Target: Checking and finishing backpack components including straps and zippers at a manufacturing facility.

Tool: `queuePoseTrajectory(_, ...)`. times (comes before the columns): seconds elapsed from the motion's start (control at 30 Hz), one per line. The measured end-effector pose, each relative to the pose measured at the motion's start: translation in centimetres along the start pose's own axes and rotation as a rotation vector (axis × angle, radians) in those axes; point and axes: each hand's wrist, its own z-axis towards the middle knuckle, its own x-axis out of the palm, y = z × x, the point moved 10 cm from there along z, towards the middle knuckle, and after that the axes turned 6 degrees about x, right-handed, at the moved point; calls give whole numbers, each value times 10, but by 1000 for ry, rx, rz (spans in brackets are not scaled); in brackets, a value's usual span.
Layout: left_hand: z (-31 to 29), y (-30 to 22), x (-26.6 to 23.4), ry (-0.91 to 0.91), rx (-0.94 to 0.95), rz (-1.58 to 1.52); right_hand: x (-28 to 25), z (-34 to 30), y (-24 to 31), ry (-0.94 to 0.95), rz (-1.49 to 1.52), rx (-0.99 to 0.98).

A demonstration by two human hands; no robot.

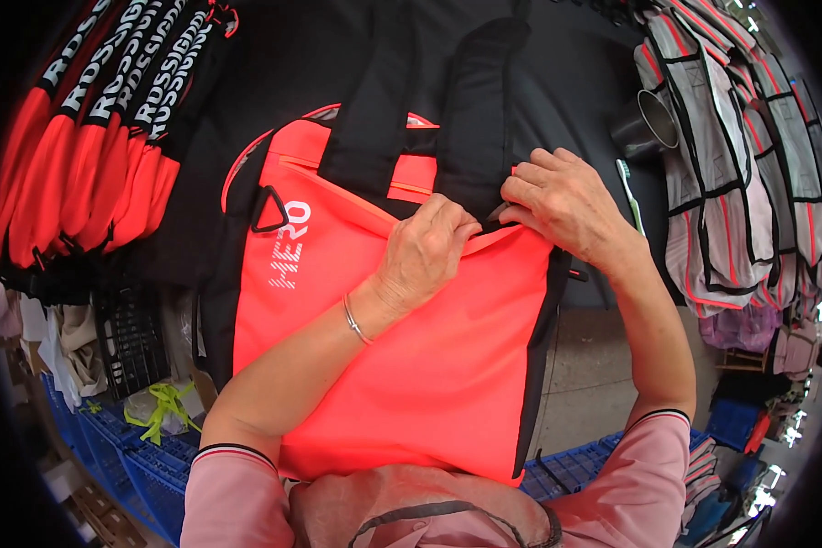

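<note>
A bright coral-red and black backpack (402,365) lies in front of me, with its black shoulder straps (475,110) stretched away over the black work surface. My left hand (429,247) has its fingers pinched on the coral fabric edge along the upper part of the bag. Just to the right, my right hand (557,196) grips the same edge near the bag's far right corner, beside a strap. A small gap separates the two hands, and a stretch of the edge runs between them. What lies under the fingertips is hidden. Toward the left corner sits a black triangular ring (269,210).
Several coral and black bags (91,173) are stacked at the far left. Grey bags with black and coral trim (712,164) pile up on the right, near a dark metal cup (648,123) and a toothbrush (629,196). Blue crates (146,475) stand below.
</note>
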Motion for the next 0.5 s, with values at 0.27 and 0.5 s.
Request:
queuePoseTrajectory(0.27, -48, -129, 26, 205, 615, -443, -15, -13, -70, -263, 345, 573)
queuePoseTrajectory(0.5, -61, -141, 49, 406, 632, -522, 25, -1, -75, -504, 749, 904)
